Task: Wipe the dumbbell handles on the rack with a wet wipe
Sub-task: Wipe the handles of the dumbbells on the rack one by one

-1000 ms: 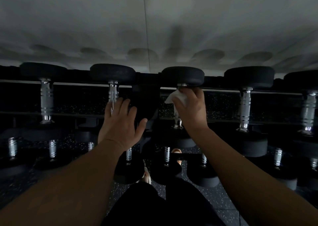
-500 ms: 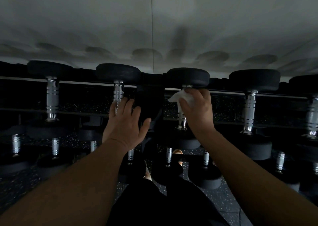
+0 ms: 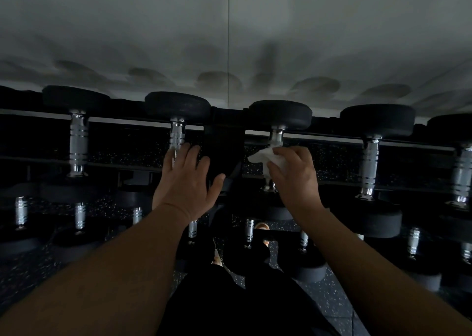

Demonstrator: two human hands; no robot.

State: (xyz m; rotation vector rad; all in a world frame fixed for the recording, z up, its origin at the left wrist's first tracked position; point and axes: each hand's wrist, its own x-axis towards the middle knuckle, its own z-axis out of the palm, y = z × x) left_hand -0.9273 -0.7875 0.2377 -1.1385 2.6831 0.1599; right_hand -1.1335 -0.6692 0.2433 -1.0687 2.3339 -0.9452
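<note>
The right hand (image 3: 293, 174) has its fingers clamped on a white wet wipe (image 3: 265, 158) wrapped around the chrome handle (image 3: 276, 136) of a dumbbell on the rack's top tier (image 3: 127, 121), hiding most of that handle. The left hand (image 3: 186, 182), fingers apart, covers the neighbouring handle (image 3: 176, 137). Lower tiers are lost in darkness.

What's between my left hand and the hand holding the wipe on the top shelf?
In the head view, a black upright post of the rack stands between the left hand and the right hand, which holds the wet wipe. No dumbbell sits in that gap.
</note>
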